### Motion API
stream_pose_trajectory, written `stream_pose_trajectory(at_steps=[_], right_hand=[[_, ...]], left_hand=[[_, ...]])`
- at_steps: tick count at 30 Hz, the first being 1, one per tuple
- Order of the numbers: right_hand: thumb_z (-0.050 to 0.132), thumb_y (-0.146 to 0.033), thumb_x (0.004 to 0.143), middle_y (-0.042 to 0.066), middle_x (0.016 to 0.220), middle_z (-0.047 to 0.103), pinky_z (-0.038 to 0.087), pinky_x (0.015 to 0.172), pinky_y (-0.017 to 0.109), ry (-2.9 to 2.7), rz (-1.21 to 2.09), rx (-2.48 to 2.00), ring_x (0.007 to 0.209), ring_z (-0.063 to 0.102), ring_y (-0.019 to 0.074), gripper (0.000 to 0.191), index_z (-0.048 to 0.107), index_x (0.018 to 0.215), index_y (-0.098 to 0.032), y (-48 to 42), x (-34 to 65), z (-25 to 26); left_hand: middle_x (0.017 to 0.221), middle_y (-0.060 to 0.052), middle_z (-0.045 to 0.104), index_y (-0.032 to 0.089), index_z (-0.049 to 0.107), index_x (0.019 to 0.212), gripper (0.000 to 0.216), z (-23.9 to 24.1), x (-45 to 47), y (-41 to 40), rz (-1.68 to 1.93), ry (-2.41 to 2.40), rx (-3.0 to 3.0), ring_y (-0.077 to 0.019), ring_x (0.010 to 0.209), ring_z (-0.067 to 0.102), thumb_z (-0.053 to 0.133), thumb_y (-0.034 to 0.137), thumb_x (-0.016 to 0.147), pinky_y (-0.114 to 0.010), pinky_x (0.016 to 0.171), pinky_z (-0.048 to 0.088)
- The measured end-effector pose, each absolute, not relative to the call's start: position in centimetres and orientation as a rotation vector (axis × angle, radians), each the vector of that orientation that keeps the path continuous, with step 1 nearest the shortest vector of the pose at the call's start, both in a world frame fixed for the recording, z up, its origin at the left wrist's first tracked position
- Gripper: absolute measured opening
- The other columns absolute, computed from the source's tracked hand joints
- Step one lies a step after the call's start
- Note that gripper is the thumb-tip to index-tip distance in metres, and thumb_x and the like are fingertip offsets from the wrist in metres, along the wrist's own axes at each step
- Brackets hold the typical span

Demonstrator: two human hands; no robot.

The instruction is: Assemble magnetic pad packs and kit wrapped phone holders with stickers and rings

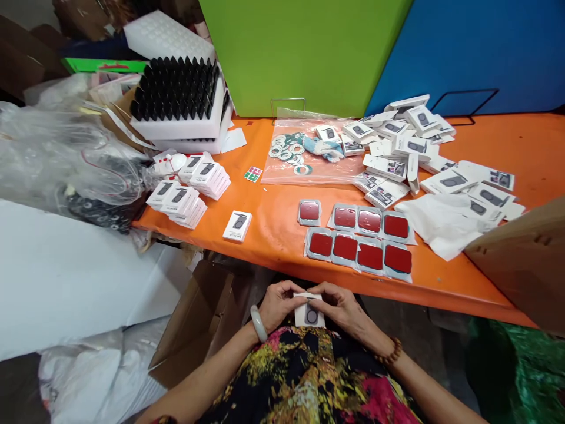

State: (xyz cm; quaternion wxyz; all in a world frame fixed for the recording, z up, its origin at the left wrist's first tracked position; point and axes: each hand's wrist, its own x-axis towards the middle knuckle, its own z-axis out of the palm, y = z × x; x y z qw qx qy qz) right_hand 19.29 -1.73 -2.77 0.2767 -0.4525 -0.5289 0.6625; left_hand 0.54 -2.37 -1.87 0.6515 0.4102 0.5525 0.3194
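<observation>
A small white printed box (310, 318) with a dark ring picture is held between both hands, just off the table's front edge over my lap. My left hand (277, 305) pinches its upper left side with thumb and fingers. From the other side my right hand (342, 307) grips the upper right part, its thumb across the front. Just beyond the hands, red-faced square pieces (345, 248) in clear wrapping lie in rows on the table. A single white box (238, 226) rests to the left of them.
Stacked white boxes (183, 206) stand on the orange table (273, 235) at left, near black pieces (176, 88) in white foam. A clear bag (318, 171) with ring pieces (286, 150) lies behind. Boxes (417, 144) pile up at right beside a cardboard box (525, 259).
</observation>
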Motion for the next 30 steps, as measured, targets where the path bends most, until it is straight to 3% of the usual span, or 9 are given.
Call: stream_pose_trajectory(at_steps=[3, 6, 9, 11, 14, 18, 20, 24, 30], right_hand=[[0.069, -0.046, 0.076, 0.004, 0.081, 0.069, 0.05, 0.063, 0.027, -1.306, 1.8, -1.215, 0.071, 0.062, 0.0173, 0.032, 0.07, 0.091, -0.018, -1.6, 19.3, -2.6], [0.072, -0.047, 0.072, 0.003, 0.077, 0.068, 0.049, 0.061, 0.027, -1.102, 1.735, -1.245, 0.067, 0.06, 0.0166, 0.034, 0.068, 0.09, -0.018, -1.1, 18.9, -2.3], [0.073, -0.047, 0.07, 0.004, 0.081, 0.067, 0.05, 0.064, 0.029, -1.009, 1.597, -1.245, 0.071, 0.06, 0.0178, 0.034, 0.066, 0.088, -0.019, 0.0, 18.1, -1.7], [0.071, -0.047, 0.073, 0.004, 0.083, 0.067, 0.051, 0.067, 0.029, -1.032, 1.545, -1.229, 0.074, 0.06, 0.0185, 0.034, 0.065, 0.09, -0.019, 0.8, 17.2, -1.1], [0.066, -0.048, 0.077, 0.004, 0.081, 0.065, 0.051, 0.066, 0.03, -1.153, 1.515, -1.191, 0.072, 0.06, 0.0176, 0.037, 0.063, 0.1, -0.019, 2.2, 15.8, 0.1], [0.061, -0.045, 0.08, 0.008, 0.099, 0.063, 0.053, 0.064, 0.031, -1.298, 1.285, -1.189, 0.074, 0.061, 0.0171, 0.045, 0.055, 0.115, -0.019, 3.9, 15.0, 0.9], [0.06, -0.043, 0.08, 0.009, 0.101, 0.063, 0.053, 0.064, 0.031, -1.348, 1.138, -1.217, 0.076, 0.061, 0.0175, 0.041, 0.056, 0.114, -0.019, 4.7, 15.3, 0.9], [0.056, -0.038, 0.083, 0.006, 0.086, 0.063, 0.052, 0.06, 0.031, -1.4, 1.001, -1.301, 0.069, 0.059, 0.0168, 0.032, 0.057, 0.108, -0.019, 6.1, 16.8, 0.7], [0.051, -0.038, 0.086, 0.01, 0.097, 0.064, 0.05, 0.078, 0.038, -1.558, 0.626, -1.495, 0.083, 0.06, 0.0212, 0.027, 0.058, 0.102, -0.018, 10.2, 20.9, 1.1]], left_hand=[[0.074, -0.003, 0.063, 0.012, 0.068, 0.083, 0.024, -1.7, 0.9, -2.7, 0.755, 1.285, 0.989, -0.0129, 0.066, 0.056, 0.07, 0.034, 0.073, -0.024, 0.062, 0.046], [0.102, -0.008, 0.061, 0.014, 0.065, 0.106, 0.033, -0.7, 1.7, -2.7, 0.834, 1.368, 1.116, -0.0169, 0.084, 0.061, 0.062, 0.03, 0.078, -0.028, 0.074, 0.051], [0.13, -0.012, 0.048, 0.02, 0.045, 0.136, 0.066, 0.7, 2.8, -2.7, 0.786, 1.506, 1.319, -0.0238, 0.114, 0.054, 0.066, 0.028, 0.073, -0.037, 0.095, 0.047], [0.139, -0.014, 0.041, 0.02, 0.031, 0.145, 0.09, 1.3, 3.3, -2.5, 0.711, 1.647, 1.463, -0.0284, 0.128, 0.043, 0.073, 0.03, 0.066, -0.042, 0.105, 0.039], [0.135, -0.017, 0.045, 0.016, 0.028, 0.146, 0.09, 2.0, 3.0, -1.4, 0.668, 1.843, 1.617, -0.0298, 0.124, 0.047, 0.071, 0.033, 0.069, -0.043, 0.102, 0.042], [0.122, -0.017, 0.056, 0.012, 0.034, 0.143, 0.081, 3.0, -0.3, 2.4, 0.737, 2.085, 1.834, -0.0286, 0.111, 0.057, 0.068, 0.03, 0.071, -0.039, 0.095, 0.047], [0.12, -0.018, 0.058, 0.011, 0.034, 0.142, 0.081, 3.5, -2.9, 4.9, 0.755, 2.232, 1.867, -0.0292, 0.109, 0.058, 0.067, 0.029, 0.071, -0.038, 0.094, 0.047], [0.116, -0.02, 0.059, 0.007, 0.036, 0.141, 0.076, 3.2, -7.2, 9.1, 0.522, 2.45, 1.789, -0.0316, 0.106, 0.06, 0.063, 0.032, 0.075, -0.039, 0.091, 0.047], [0.121, -0.024, 0.057, 0.005, 0.034, 0.142, 0.069, -0.2, -9.9, 10.7, 0.161, 2.469, 1.892, -0.0337, 0.1, 0.06, 0.051, 0.036, 0.083, -0.042, 0.089, 0.044]])
